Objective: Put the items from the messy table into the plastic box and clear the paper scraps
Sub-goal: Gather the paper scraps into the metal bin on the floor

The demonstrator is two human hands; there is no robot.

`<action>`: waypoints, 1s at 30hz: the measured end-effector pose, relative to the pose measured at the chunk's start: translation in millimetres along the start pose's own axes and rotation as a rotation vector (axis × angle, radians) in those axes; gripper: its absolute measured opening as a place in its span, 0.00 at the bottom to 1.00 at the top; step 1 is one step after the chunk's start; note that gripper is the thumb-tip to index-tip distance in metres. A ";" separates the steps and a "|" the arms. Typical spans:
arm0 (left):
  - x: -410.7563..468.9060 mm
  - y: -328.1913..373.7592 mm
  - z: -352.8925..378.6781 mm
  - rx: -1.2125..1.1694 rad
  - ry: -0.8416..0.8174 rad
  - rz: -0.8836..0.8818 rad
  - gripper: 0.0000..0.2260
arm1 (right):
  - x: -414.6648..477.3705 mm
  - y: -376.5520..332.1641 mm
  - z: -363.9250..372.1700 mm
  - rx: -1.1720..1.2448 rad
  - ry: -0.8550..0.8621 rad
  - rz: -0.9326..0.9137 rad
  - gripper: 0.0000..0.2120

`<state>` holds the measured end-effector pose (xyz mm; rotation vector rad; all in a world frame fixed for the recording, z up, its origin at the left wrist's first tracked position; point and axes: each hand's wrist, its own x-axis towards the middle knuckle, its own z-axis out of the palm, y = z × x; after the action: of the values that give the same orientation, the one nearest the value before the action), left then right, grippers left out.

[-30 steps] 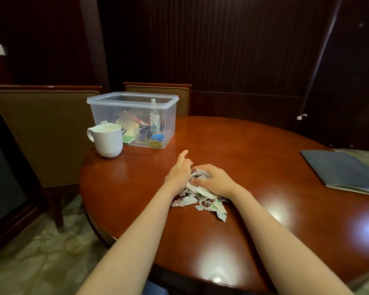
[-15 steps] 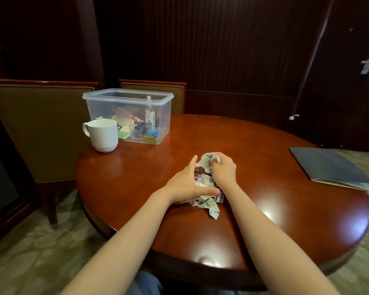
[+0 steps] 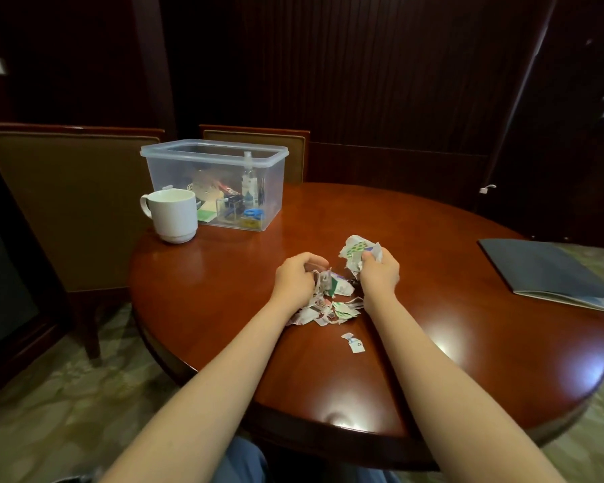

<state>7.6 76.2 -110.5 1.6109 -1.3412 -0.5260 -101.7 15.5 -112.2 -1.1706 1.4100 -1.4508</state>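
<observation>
While both hands work at the middle of the table (image 3: 436,245): right hand (image 3: 379,273), fingers curled tight round a crumpled wad (image 3: 357,250); left hand (image 3: 297,277), fingers curled, clutching the scrap pile (image 3: 332,308). Scraps torn, white with green and red print; one stray scrap (image 3: 354,343) nearer. Plastic box (image 3: 212,157), part-filled, far left beside mug (image 3: 173,216); dark folder (image 3: 544,270) right.

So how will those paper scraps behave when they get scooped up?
Probably light and floppy: a wad sits crumpled in the right hand. Likely to shed bits: one stray scrap lies apart from the pile. May slide easily on the glossy table.
</observation>
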 end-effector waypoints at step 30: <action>27.1 26.6 -90.1 -1.299 0.270 -0.442 0.11 | -82.5 -71.9 121.0 0.234 -0.330 -0.105 0.13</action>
<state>74.2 86.9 -39.7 0.7780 -0.2131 -1.0937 41.4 67.0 -53.2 -1.2782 0.9405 -1.3758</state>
